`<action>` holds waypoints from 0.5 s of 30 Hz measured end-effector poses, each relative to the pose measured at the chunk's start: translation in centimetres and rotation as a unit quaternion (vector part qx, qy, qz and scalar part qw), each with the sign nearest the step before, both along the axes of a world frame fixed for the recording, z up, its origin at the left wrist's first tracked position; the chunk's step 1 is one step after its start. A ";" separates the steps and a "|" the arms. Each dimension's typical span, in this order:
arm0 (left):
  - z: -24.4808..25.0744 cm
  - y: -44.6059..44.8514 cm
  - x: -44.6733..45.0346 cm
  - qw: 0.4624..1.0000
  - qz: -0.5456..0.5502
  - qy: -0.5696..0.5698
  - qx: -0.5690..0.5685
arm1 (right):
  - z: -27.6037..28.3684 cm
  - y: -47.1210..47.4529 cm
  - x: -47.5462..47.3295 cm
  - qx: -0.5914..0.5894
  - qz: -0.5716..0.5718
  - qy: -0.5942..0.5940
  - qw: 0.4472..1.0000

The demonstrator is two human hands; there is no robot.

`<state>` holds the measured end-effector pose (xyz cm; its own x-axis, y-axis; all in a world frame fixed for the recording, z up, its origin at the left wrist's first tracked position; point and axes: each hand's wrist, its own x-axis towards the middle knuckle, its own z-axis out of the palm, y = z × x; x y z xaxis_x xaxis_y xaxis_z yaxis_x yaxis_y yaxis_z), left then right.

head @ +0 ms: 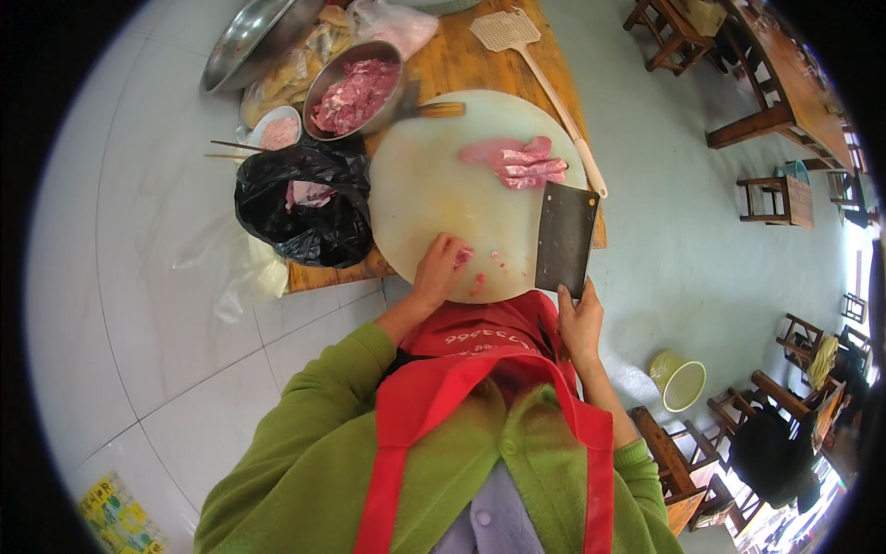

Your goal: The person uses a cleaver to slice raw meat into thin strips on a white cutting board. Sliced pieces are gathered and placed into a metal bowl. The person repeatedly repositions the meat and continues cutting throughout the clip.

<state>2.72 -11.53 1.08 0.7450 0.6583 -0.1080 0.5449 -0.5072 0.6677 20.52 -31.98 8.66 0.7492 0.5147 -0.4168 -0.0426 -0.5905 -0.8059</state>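
Observation:
My left hand point(438, 271) is closed around a small piece of raw meat point(463, 258) over the near edge of a round white cutting board point(429, 187). In my right hand point(580, 315) is a cleaver point(566, 235), gripped at its handle, its broad dark blade over the board's right edge. Strips of raw meat point(529, 166) lie together at the board's far right. A few red meat scraps point(477, 282) are scattered by my left hand. Further off, a steel bowl point(398, 114) holds a heap of cut meat point(356, 97).
A black plastic bag point(263, 187) with meat inside stands left of the board. Behind it are a small white bowl point(296, 116) of pinkish food and chopsticks point(235, 146). A fly swatter point(554, 93) lies along the wooden table's point(443, 69) right side. A yellow basket point(668, 374) stands on the floor.

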 end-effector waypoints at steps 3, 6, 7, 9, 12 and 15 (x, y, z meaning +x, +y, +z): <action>0.6 -1.1 1.9 0.996 -0.058 -0.055 -0.025 | -0.2 -0.2 0.3 -0.010 -0.005 0.009 1.000; 1.0 -1.0 3.5 0.989 -0.140 -0.039 0.015 | -0.6 -0.5 0.4 -0.002 -0.011 -0.001 1.000; 1.1 -0.7 3.7 0.985 -0.171 -0.023 0.025 | -0.7 -0.6 0.4 -0.007 -0.015 0.008 1.000; 1.3 -0.3 3.3 0.973 -0.229 0.017 -0.018 | -0.7 -0.7 0.3 -0.008 -0.021 0.012 1.000; 1.6 0.5 1.7 0.949 -0.315 0.028 -0.018 | -0.4 -0.8 0.1 0.003 -0.033 0.013 0.999; 1.5 0.3 0.4 0.933 -0.359 0.020 0.016 | 0.0 -0.7 -0.3 -0.016 -0.049 0.051 0.997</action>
